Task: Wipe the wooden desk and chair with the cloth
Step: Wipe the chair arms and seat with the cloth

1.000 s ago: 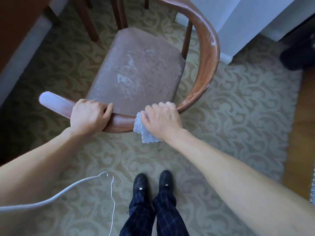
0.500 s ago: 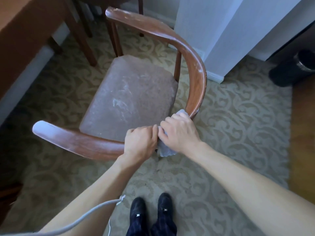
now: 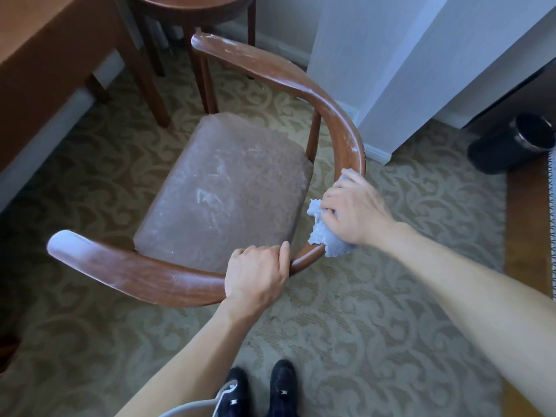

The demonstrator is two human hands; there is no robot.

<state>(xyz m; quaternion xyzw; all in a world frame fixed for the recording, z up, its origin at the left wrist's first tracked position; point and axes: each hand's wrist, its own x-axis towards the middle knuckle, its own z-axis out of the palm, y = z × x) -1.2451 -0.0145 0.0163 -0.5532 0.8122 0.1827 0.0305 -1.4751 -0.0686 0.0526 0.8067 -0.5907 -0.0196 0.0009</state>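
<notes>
A wooden chair with a curved back rail (image 3: 144, 272) and a dusty brown seat (image 3: 228, 191) stands on the carpet in front of me. My left hand (image 3: 255, 272) grips the rail at its near middle, fingers curled over the top. My right hand (image 3: 358, 212) holds a crumpled light blue cloth (image 3: 325, 239) against the rail's right bend. White dust streaks show on the far part of the rail (image 3: 270, 67) and on the seat. The wooden desk (image 3: 45, 61) fills the upper left corner.
A round wooden side table (image 3: 192, 7) stands behind the chair. A white wall corner (image 3: 376, 85) rises to the right of the chair, and a black bin (image 3: 508, 145) sits further right. Patterned carpet (image 3: 391, 326) covers the floor; my shoes (image 3: 261, 389) are at the bottom.
My right hand slid the cloth along the rail to the right, round the bend. My left hand shifted right along the rail, then stayed gripping it. The view tilted up.
</notes>
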